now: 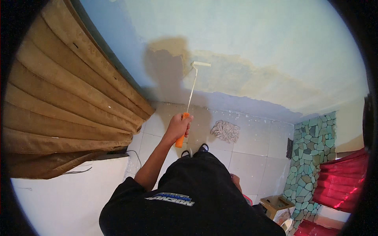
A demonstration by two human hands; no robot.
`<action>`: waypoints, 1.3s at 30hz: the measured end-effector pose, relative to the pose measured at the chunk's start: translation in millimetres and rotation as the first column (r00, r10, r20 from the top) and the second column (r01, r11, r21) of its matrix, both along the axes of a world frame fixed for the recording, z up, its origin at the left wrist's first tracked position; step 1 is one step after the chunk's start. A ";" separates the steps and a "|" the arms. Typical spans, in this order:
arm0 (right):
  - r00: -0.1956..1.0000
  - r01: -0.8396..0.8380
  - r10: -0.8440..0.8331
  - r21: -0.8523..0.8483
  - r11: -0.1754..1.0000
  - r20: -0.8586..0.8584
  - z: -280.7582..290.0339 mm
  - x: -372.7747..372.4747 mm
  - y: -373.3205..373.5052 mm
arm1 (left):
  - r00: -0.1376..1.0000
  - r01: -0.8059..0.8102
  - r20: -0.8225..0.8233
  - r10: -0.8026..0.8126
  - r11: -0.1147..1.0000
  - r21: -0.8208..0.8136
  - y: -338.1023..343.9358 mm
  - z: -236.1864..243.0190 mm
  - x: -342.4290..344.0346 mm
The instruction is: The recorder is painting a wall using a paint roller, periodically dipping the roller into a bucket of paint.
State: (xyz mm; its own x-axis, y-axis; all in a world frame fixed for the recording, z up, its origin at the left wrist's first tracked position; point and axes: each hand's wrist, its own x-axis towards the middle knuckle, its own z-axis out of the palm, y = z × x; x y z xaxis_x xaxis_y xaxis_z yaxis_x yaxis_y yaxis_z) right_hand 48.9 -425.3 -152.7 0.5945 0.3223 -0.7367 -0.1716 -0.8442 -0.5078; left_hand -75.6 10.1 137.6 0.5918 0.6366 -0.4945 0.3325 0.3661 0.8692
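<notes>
My left hand (179,128) is closed around the orange handle of a paint roller (191,92), held out ahead of me. The roller's thin paint-smeared rod reaches up to a narrow pale sleeve, which appears to lie against the wall (275,35). Around the sleeve the wall is patchy, with pale paint, yellowish areas and a greyish-purple strip low down. My right hand (235,181) hangs low beside my body, mostly hidden by my black shirt, so its fingers cannot be made out. Near it shows a bit of a pinkish-red thing (248,200).
A crumpled cloth (225,131) lies on the paint-spotted tiled floor (248,165) near the wall. Brown curtains (71,102) hang at the left, above a white surface (75,196). At the right are a green stone-patterned wall (309,157), red curtains (340,181) and an open box (277,206).
</notes>
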 end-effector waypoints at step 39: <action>0.912 0.360 -0.352 0.000 0.933 -0.210 68.4 -89.3 -52.8 | 0.988 -0.050 -0.153 0.025 0.985 -0.164 87.0 -221.4 66.4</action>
State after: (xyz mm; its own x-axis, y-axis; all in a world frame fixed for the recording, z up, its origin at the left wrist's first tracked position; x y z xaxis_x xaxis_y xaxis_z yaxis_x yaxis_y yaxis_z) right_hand -40.4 -478.1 -84.3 0.5141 0.1468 -0.8451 -0.5597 -0.6891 -0.4602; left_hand -9.2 97.1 -83.8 0.4801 0.5577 -0.6771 0.4379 0.5165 0.7359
